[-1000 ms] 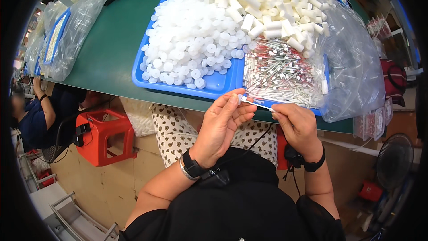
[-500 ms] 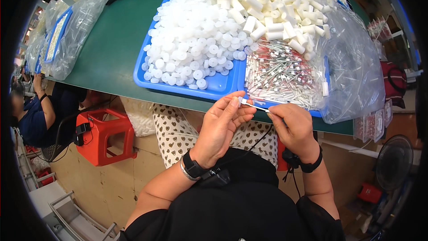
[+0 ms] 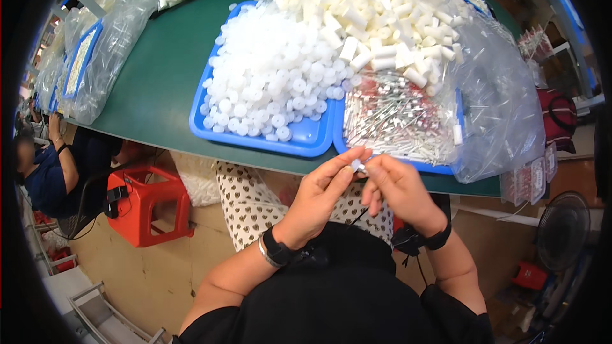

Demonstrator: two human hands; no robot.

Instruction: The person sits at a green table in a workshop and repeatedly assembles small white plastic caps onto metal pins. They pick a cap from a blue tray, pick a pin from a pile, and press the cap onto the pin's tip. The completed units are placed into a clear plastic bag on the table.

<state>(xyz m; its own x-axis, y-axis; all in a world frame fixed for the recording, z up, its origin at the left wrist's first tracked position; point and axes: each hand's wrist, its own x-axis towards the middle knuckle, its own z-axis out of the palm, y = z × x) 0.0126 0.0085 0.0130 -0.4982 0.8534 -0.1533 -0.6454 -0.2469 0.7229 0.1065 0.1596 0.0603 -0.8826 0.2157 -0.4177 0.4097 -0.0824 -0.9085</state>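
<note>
In front of the near table edge, my left hand (image 3: 319, 192) pinches a small translucent white plastic disc (image 3: 356, 165) between thumb and forefinger. Right beside it is my right hand (image 3: 400, 192), its thumb and forefinger closed against the disc's right side. Whatever these fingers grip is mostly hidden; only a small pale bit shows. Beyond my hands, a blue tray (image 3: 310, 143) holds a heap of similar translucent discs (image 3: 261, 83). Next to it, a second blue tray (image 3: 435, 168) is filled with thin white and metallic rods with red parts (image 3: 401, 111).
White foam-like cylinders (image 3: 376, 32) spill from a clear bag behind the rods. More clear plastic (image 3: 494, 108) drapes to the right on the green table (image 3: 150, 83). A red stool (image 3: 150, 207) stands at left, near a seated person (image 3: 51, 165). A fan (image 3: 561, 229) is at right.
My right hand has moved left, close to my left fingers. The thin white rod that stretched between my hands is now mostly out of sight. The view has shifted slightly.
</note>
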